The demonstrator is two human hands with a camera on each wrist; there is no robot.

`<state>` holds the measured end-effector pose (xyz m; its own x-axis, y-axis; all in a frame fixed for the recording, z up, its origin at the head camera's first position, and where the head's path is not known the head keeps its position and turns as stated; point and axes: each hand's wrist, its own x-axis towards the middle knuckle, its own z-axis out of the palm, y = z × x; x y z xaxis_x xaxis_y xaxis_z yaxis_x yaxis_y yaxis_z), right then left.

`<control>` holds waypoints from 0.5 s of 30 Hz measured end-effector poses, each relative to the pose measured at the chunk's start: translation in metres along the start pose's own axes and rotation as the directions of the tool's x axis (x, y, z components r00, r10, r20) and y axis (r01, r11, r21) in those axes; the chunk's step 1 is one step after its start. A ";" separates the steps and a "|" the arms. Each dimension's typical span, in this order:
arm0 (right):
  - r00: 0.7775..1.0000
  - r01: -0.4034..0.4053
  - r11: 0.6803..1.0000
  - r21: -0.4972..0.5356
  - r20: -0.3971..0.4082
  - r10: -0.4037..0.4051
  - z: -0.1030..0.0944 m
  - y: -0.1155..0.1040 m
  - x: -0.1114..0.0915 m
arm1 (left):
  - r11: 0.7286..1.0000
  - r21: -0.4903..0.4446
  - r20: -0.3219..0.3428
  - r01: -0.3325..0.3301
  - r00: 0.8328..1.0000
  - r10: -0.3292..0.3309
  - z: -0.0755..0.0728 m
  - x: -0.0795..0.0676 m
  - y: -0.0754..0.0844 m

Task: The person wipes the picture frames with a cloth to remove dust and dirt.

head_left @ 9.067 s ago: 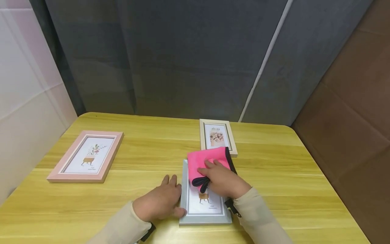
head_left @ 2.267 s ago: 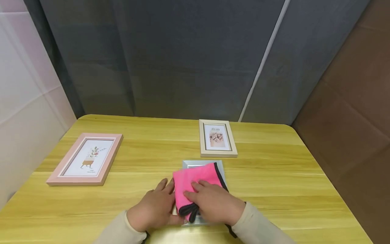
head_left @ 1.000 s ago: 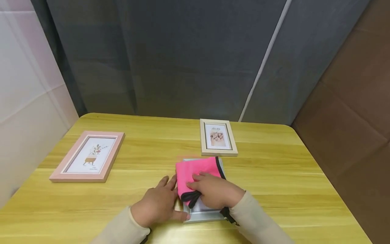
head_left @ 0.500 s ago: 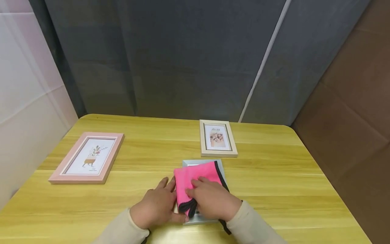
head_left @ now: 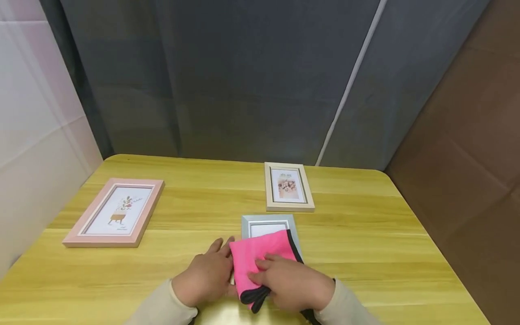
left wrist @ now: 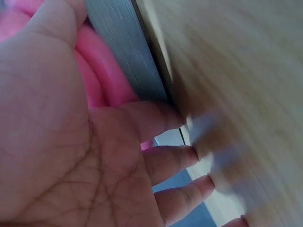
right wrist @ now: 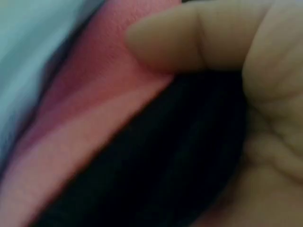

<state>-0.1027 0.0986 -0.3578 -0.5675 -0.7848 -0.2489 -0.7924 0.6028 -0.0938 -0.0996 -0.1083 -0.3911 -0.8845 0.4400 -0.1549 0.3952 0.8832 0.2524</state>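
A grey picture frame (head_left: 266,219) lies flat on the table, its lower part hidden under a folded pink cloth (head_left: 260,248) with black edging. My right hand (head_left: 298,282) holds this cloth and presses it onto the frame. In the right wrist view the thumb (right wrist: 165,40) lies across the pink fabric above the dark edging. Along the frame's left side rests my left hand (head_left: 207,275), fingers extended. The left wrist view shows the fingertips (left wrist: 173,158) by the grey frame edge (left wrist: 128,47), with pink cloth beside the palm.
At the left of the wooden table (head_left: 195,198) lies a pink picture frame (head_left: 140,225) with a plant picture. A cream picture frame (head_left: 290,207) with a floral picture lies just beyond the grey one. A dark curtain (head_left: 243,90) hangs behind the table.
My right hand and the cloth have moved from the grey frame's far part toward its near end, with back-and-forth shifts between. The left hand stays at the frame's left side.
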 end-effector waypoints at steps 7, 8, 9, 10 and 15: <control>0.996 -0.081 0.996 -0.049 -0.045 0.079 0.004 -0.012 0.003 | 1.000 0.013 -0.019 -0.019 1.000 0.019 0.000 -0.001 0.000; 0.993 -0.112 0.993 -0.040 -0.043 0.111 0.003 -0.011 0.008 | 1.000 -0.003 -0.012 -0.014 1.000 0.014 -0.001 -0.001 0.000; 0.989 -0.146 0.989 -0.036 -0.041 0.144 0.001 -0.009 0.014 | 1.000 -0.018 -0.005 -0.009 1.000 0.009 -0.001 -0.001 0.000; 0.983 -0.181 0.983 -0.031 -0.042 0.180 0.000 -0.007 0.021 | 0.999 -0.032 0.003 0.000 1.000 0.000 -0.001 -0.001 0.000; 0.966 -0.254 0.967 0.008 -0.042 0.254 -0.003 0.009 0.040 | 0.997 -0.068 0.048 0.039 0.998 -0.036 -0.002 0.000 0.001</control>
<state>-0.1331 0.0719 -0.3660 -0.7592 -0.6112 -0.2238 -0.6204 0.7835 -0.0353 -0.1002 -0.1079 -0.3893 -0.8853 0.4154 -0.2090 0.3427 0.8866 0.3106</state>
